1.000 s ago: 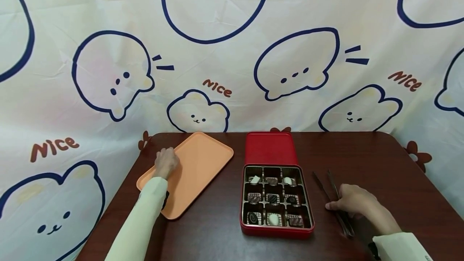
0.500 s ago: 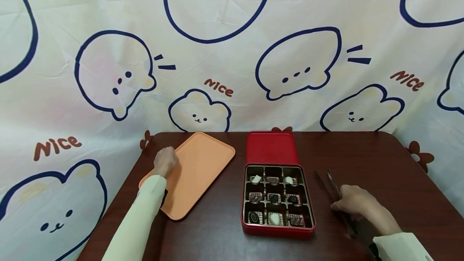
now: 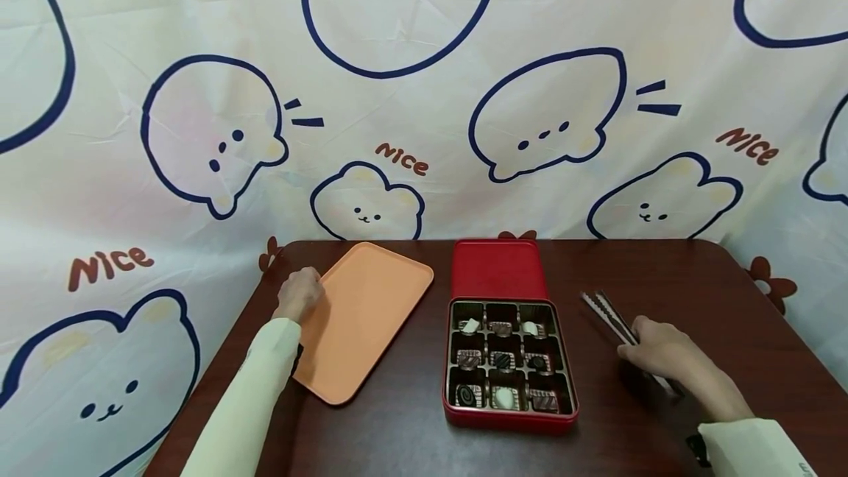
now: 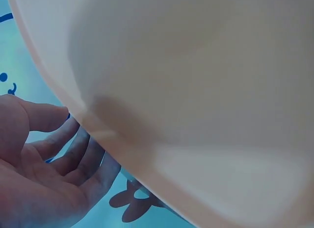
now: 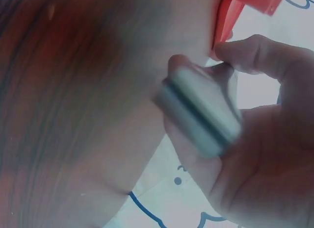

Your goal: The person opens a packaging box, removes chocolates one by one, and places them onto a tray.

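Near the table's left side, my left hand [image 3: 299, 294] holds the left rim of a flat peach-orange tray [image 3: 364, 308]. In the left wrist view my thumb meets the tray's rim [image 4: 113, 144], while the fingertips pass behind it. On the right, my right hand [image 3: 665, 348] grips metal tongs [image 3: 609, 319] around the middle, their two arms pointing away from me. The right wrist view shows the blurred end of the tongs [image 5: 201, 115] within the curled fingers. Between the hands stands an open red tin [image 3: 510, 422] of assorted chocolates [image 3: 503, 361], one in each compartment.
The tin's red lid [image 3: 498, 269] lies back behind it. All rests on a dark brown wooden table [image 3: 377, 440]. A pale cloth with bear drawings [image 3: 424, 109] hangs right behind the table's far edge.
My right hand has raised the tongs off the table and tilted them, with their arms closer together. The tray has shifted slightly right and turned a little under my left hand.
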`<state>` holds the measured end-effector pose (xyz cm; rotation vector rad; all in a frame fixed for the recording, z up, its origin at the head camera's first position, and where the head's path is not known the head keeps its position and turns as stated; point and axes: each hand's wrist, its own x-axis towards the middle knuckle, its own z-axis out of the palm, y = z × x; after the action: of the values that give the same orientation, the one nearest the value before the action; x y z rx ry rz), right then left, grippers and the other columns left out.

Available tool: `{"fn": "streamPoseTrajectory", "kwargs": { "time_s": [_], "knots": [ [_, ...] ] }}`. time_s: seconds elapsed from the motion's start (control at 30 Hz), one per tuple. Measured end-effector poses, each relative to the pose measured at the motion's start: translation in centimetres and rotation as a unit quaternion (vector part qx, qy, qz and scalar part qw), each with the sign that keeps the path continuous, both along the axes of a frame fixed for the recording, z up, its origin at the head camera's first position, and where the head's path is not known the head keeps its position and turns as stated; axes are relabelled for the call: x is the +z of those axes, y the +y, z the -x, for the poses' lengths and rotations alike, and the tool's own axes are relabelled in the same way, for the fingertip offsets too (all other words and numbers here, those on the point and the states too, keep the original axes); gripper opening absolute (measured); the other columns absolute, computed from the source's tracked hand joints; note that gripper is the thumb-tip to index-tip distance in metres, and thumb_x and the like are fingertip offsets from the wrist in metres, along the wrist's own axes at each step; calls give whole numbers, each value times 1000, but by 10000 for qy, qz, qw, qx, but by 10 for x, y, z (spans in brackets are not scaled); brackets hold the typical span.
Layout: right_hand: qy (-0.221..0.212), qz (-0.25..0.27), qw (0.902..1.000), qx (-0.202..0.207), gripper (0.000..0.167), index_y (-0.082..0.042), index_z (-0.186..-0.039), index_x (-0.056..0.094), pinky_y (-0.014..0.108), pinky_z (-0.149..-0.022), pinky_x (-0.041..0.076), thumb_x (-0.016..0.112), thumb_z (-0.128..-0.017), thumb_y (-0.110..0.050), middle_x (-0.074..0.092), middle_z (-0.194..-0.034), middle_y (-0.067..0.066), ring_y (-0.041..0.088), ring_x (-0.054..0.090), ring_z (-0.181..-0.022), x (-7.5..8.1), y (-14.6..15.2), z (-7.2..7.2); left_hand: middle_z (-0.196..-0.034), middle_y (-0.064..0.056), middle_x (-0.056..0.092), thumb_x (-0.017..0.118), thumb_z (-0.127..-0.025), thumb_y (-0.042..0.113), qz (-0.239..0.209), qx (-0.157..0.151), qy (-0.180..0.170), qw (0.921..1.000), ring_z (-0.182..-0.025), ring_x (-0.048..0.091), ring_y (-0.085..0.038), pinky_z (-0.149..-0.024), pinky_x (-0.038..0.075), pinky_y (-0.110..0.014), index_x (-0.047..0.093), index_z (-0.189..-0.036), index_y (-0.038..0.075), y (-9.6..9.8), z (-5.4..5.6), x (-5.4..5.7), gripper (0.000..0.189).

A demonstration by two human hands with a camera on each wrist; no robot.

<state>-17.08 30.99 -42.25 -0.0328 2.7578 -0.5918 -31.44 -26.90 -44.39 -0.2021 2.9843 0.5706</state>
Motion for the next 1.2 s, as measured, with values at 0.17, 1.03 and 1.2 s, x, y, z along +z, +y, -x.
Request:
{"fn": "streamPoseTrajectory", "kwargs": {
  "time_s": [0.17,1.03,1.2],
  "knots": [
    [78,423,9990,-130,44,11,-126,45,32,-44,42,59,-97,-19,59,-61,6,17,53,-47,4,6,-3,-58,-1,31,45,-93,-2,-89,-16,-40,10000,-53,26,-15,-50,26,-28,41,-64,10,-1,-1,1,32],
    [984,346,9937,410,41,3,-120,55,33,-58,40,63,-97,-30,56,-79,2,16,52,-69,22,6,12,-122,-28,62,58,-96,8,-328,-476,-210,9981,-93,63,-35,-81,55,-48,64,-123,0,-10,-13,-6,29],
    [1046,441,9915,631,44,1,-123,58,33,-59,39,61,-98,-36,56,-80,1,16,51,-71,28,3,14,-111,-24,65,58,-94,6,-494,-471,-349,9971,-83,63,-30,-71,56,-41,65,-118,0,-9,-16,-6,25]
  ]
}}
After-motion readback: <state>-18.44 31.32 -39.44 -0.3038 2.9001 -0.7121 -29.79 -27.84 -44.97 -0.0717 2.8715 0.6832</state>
